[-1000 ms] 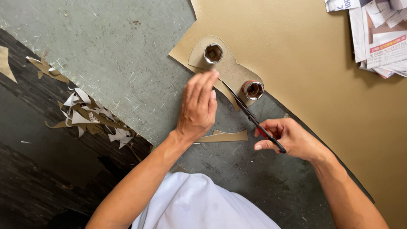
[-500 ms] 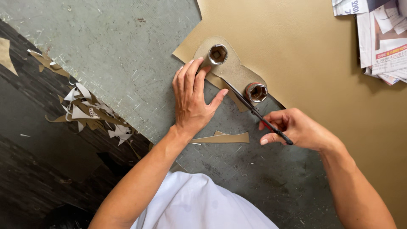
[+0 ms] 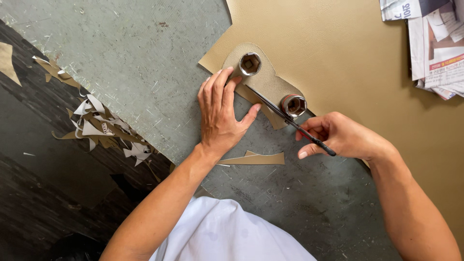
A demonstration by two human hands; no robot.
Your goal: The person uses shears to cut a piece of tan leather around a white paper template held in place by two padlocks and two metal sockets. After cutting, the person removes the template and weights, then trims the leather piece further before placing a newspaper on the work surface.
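Note:
A tan leather sheet (image 3: 348, 53) lies on the scratched grey cutting board (image 3: 125, 63). On it rests a grey shoe-part template (image 3: 267, 83), weighed down by two steel sockets, one at the upper end (image 3: 250, 63) and one at the lower end (image 3: 293, 105). My left hand (image 3: 220, 116) lies flat with its fingertips pressing the template's left edge. My right hand (image 3: 338, 135) grips a thin black knife (image 3: 285, 118), its blade running along the template's lower edge between the sockets.
A cut tan strip (image 3: 256, 158) lies on the board below my left hand. A pile of leather offcuts (image 3: 104, 128) sits at the left edge. Folded newspapers (image 3: 432, 43) lie at the top right. My white shirt (image 3: 227, 234) shows at the bottom.
My left hand has slid up along the template toward the upper socket. The knife has shifted slightly with my right hand along the template's edge.

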